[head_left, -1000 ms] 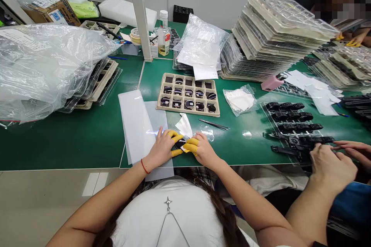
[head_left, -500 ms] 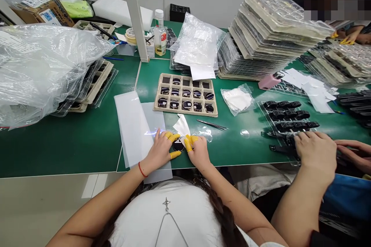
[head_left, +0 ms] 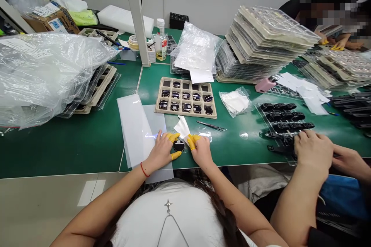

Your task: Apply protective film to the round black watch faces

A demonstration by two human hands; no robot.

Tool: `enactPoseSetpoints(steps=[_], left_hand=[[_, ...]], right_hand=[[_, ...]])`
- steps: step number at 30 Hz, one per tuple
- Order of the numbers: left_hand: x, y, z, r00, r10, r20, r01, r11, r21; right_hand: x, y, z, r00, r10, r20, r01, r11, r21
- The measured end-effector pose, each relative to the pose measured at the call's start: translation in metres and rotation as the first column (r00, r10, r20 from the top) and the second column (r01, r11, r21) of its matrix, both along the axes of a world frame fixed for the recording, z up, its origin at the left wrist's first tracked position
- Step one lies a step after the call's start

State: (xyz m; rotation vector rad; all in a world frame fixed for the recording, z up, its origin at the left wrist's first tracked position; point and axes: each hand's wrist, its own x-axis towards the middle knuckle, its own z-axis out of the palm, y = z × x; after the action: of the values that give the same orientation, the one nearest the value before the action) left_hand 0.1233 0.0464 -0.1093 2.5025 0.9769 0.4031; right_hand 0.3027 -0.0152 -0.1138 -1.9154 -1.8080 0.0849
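A round, glossy black disc (head_left: 179, 146) lies on the green table in front of me. My left hand (head_left: 162, 149), with yellow finger cots, grips its left edge between thumb and forefinger. Pinched in the yellow-tipped fingers of my right hand (head_left: 199, 147) is a white wiping cloth (head_left: 182, 126), just right of the disc. Beyond my hands sits a beige tray (head_left: 185, 113) whose compartments hold several similar discs. Black tweezers (head_left: 211, 125) rest between that tray and my right hand.
White sheets (head_left: 135, 131) lie beside my left hand, and a large plastic bag (head_left: 52, 73) covers trays farther left. A packet of white cloths (head_left: 235, 101) is right of the beige tray. Tall stacked trays (head_left: 266, 40) stand behind. A co-worker's hand (head_left: 314, 150) handles black straps at right.
My right hand and the cloth have moved slightly right off the disc, so more of its face shows. The left hand keeps its grip. The camera view has tilted up a little.
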Motion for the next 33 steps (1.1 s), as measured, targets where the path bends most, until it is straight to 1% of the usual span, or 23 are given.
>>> enactPoseSetpoints(steps=[3,5,7,8,10,12,14,15,17,19,22,24,25,27,29,31,33], left_hand=[[0.0,-0.001,0.0,0.999,-0.005,0.037,0.005,1.0,0.002],[0.0,-0.002,0.001,0.999,-0.003,0.052,0.004,1.0,-0.014],[-0.002,-0.004,0.004,0.998,-0.001,0.07,0.005,0.999,-0.05],[-0.003,-0.004,0.006,0.997,-0.004,0.082,0.01,0.997,-0.075],[-0.009,-0.002,0.012,0.994,-0.014,0.107,0.029,0.99,-0.136],[-0.014,0.008,0.02,0.99,-0.001,0.141,0.029,0.98,-0.195],[-0.015,0.031,0.03,0.982,0.038,0.183,0.003,0.975,-0.22],[-0.013,0.047,0.036,0.978,0.057,0.198,-0.014,0.977,-0.213],[-0.002,0.087,0.047,0.979,0.093,0.183,-0.064,0.985,-0.161],[0.015,0.136,0.057,0.983,0.153,0.098,-0.145,0.986,-0.087],[0.04,0.204,0.067,0.97,0.238,0.056,-0.238,0.971,-0.01],[0.051,0.237,0.068,0.966,0.255,0.031,-0.257,0.966,0.041],[0.055,0.248,0.067,0.967,0.254,0.013,-0.255,0.965,0.065],[0.062,0.26,0.064,0.969,0.244,-0.028,-0.24,0.964,0.112],[0.072,0.261,0.059,0.97,0.237,-0.056,-0.225,0.96,0.167],[0.091,0.252,0.055,0.976,0.207,-0.065,-0.188,0.956,0.227],[0.119,0.233,0.052,0.991,0.11,-0.076,-0.085,0.958,0.274]], right_hand=[[0.0,0.008,0.007,0.989,0.144,-0.012,-0.144,0.99,-0.002],[0.0,0.015,0.013,0.982,0.186,0.038,-0.183,0.981,-0.071],[0.004,0.023,0.018,0.981,0.178,0.078,-0.166,0.976,-0.141],[0.009,0.026,0.02,0.983,0.174,0.065,-0.162,0.974,-0.157],[0.021,0.027,0.023,0.987,0.161,-0.008,-0.161,0.978,-0.136],[0.035,0.022,0.025,0.99,0.12,-0.071,-0.125,0.989,-0.077],[0.048,0.015,0.023,0.995,0.057,-0.087,-0.059,0.998,-0.017],[0.052,0.011,0.021,0.995,0.023,-0.093,-0.021,1.0,0.015],[0.059,0.005,0.015,0.988,-0.056,-0.144,0.069,0.994,0.086],[0.062,0.003,0.008,0.969,-0.106,-0.224,0.139,0.981,0.134],[0.063,0.006,0.001,0.946,-0.093,-0.311,0.145,0.978,0.15],[0.064,0.008,0.001,0.939,-0.084,-0.335,0.141,0.979,0.15],[0.064,0.008,0.002,0.937,-0.082,-0.338,0.139,0.979,0.149],[0.064,0.008,0.005,0.938,-0.086,-0.335,0.141,0.979,0.145],[0.064,0.007,0.007,0.942,-0.107,-0.318,0.16,0.976,0.146],[0.063,0.007,0.007,0.947,-0.142,-0.289,0.195,0.967,0.165],[0.063,0.007,0.004,0.953,-0.158,-0.258,0.212,0.956,0.2]])
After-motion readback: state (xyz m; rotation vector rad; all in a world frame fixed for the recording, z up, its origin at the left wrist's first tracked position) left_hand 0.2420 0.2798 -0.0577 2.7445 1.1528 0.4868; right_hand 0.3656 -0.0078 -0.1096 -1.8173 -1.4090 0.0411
